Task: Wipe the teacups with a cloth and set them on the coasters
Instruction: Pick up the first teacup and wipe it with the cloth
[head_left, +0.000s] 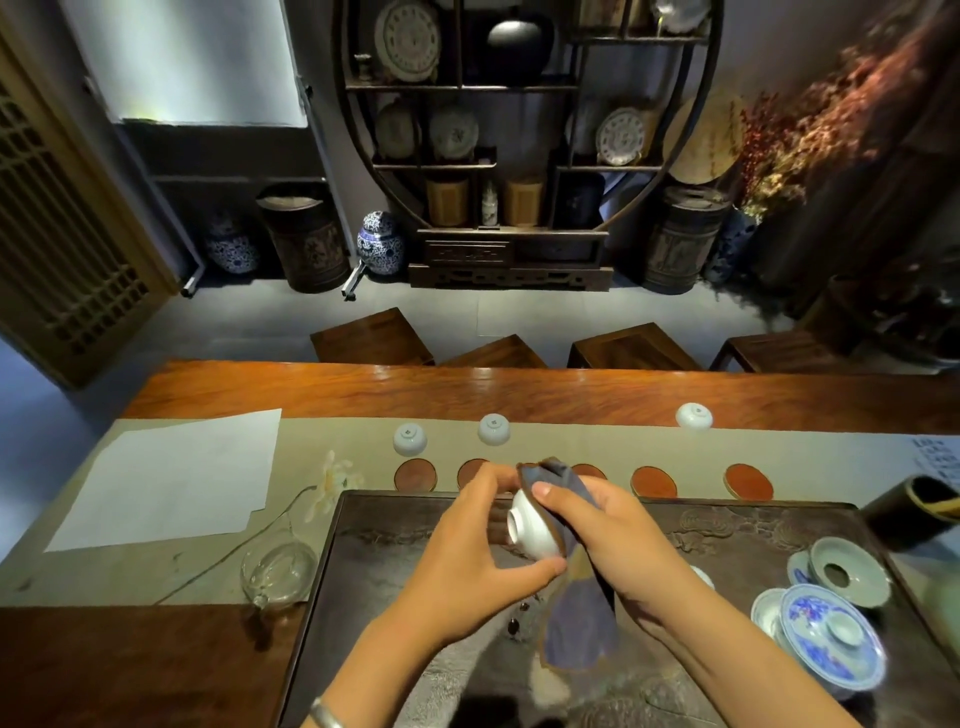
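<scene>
A small white glazed porcelain teacup (530, 530) is being held on its side above the dark carved wooden tea tray (395, 540), its foot ring pointing left and its mouth facing right, so that its axis is lying roughly level. The cup is being pinched by the left hand (467, 540), thumb under the bowl and fingers curled over the far rim. A soft blue-grey cloth with a brown edge (576, 623) is being pressed into the mouth of the cup by the right hand (618, 540), whose fingers are closed round the fabric, the thumb lying on top; the loose end of the cloth is hanging down towards the tray.

Beyond the tray, five round reddish-brown coasters (653, 482) are being shown in a row on the pale green runner (156, 571), two partly hidden by the hands. Behind them, three more white teacups (410, 439) are standing upside down, foot rings upward. A clear glass pitcher (278, 574) is sitting left of the tray, and a blue-and-white lidded bowl (826, 636) at its right end. The polished wooden surface (467, 389) is carrying it all.
</scene>
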